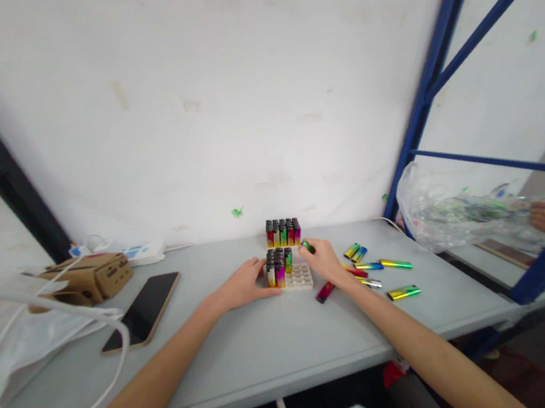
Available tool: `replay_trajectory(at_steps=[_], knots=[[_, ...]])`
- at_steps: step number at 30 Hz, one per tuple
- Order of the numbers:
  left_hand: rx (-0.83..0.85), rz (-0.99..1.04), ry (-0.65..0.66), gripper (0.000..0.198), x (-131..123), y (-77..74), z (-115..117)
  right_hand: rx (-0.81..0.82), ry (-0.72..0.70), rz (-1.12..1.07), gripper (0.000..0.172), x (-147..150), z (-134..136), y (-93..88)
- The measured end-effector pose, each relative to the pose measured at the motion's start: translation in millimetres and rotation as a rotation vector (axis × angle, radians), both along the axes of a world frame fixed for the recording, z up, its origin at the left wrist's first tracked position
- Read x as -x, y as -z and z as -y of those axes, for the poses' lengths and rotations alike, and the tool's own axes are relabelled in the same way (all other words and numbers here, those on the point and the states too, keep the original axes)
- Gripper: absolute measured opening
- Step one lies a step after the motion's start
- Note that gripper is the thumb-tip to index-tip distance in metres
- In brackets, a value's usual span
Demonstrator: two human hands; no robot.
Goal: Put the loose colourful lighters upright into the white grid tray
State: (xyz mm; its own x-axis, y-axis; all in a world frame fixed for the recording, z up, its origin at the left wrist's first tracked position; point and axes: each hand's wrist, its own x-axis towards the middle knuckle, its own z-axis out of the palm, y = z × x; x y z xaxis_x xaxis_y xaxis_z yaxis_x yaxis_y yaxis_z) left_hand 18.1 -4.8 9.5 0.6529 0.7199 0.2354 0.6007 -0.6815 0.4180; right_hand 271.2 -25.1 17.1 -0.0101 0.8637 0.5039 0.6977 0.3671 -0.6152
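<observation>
- Right hand [320, 259] pinches a green lighter [307, 247]; left hand [246, 281] grips the holed tray [303, 286], centre frame.
- Upright lighters [280, 275] fill its left; right holes lack any.
- Loose lighters [403, 292] lie right of centre.
- Lighter block [283, 233] stands behind.

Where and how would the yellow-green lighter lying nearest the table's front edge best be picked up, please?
Probably across the middle of the yellow-green lighter, pinching its two long sides from above: it is slender, lies roughly left to right, and sits apart from the other loose lighters, so both sides seem reachable.
</observation>
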Motion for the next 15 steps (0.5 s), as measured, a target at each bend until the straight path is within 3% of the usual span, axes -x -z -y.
replay_trajectory(at_steps=[4, 7, 10, 13, 15], knots=[[-0.010, 0.005, 0.004, 0.062, 0, -0.1, 0, -0.030, -0.039, -0.007, 0.041, -2, 2, -4.1], [-0.014, 0.015, 0.004, 0.061, 0, -0.6, 1, 0.053, -0.171, 0.033, 0.040, -6, 4, -7.9], [-0.014, 0.010, 0.009, 0.058, 0, -0.6, 1, 0.018, -0.290, 0.175, 0.040, -9, 8, -12.2], [-0.009, 0.018, 0.006, 0.060, 0, 1.3, 0, -0.068, -0.313, 0.322, 0.047, -10, 12, -17.1], [-0.010, 0.022, 0.002, 0.063, 0, 3.0, -1, -0.037, -0.308, 0.354, 0.050, -10, 15, -19.7]])
